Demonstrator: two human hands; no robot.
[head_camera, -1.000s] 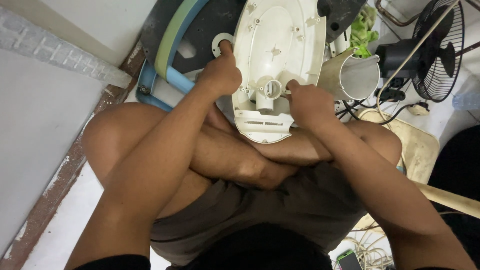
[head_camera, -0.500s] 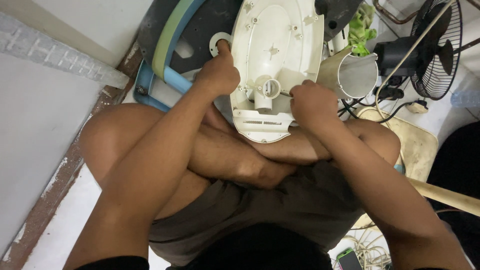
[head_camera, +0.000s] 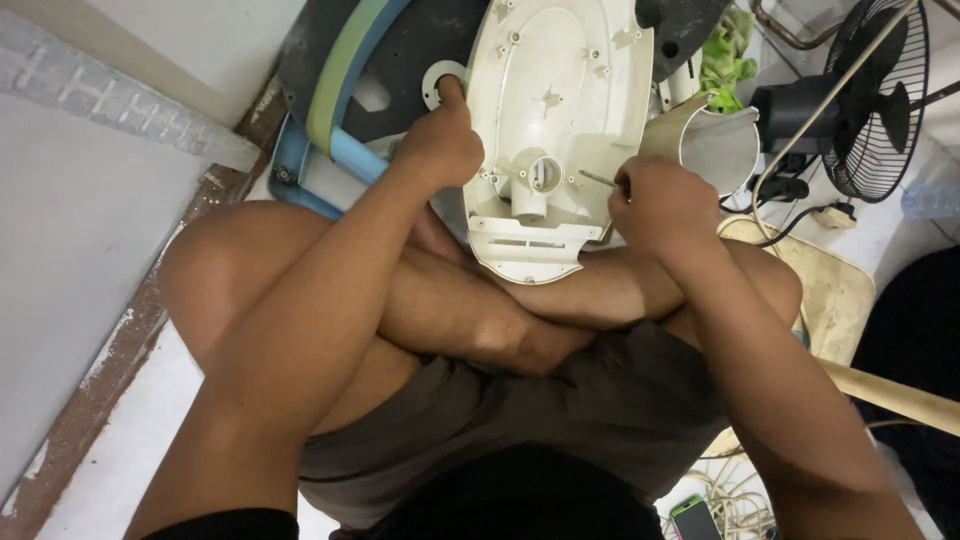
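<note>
Head view, looking down at crossed legs. A cream plastic housing (head_camera: 560, 130) sits at upper centre of the frame, its lower end resting against the shins. Its hollow inner side faces up: ribs, screw bosses and a short round tube (head_camera: 543, 176) near the lower end. Nothing loose is seen lying inside the shell. To its right, upper right of frame, a pale cup-shaped part (head_camera: 718, 150) lies on its side with the open mouth toward the camera; contents cannot be made out.

Left hand (head_camera: 440, 150): fingers curled over the housing's left edge, gripping it, index finger stretched up toward a white ring (head_camera: 438, 80) on the dark round panel (head_camera: 420, 50) behind.

Right hand (head_camera: 665, 205): closed into a loose fist, pinching a thin metal tool (head_camera: 598, 179). The shaft points left, nearly level, tip just right of the round tube; contact cannot be told.

Housing long axis runs top to bottom of frame, tilted slightly right at the top, narrow vented end toward the person.

Black fan (head_camera: 880, 100) at far upper right.
</note>
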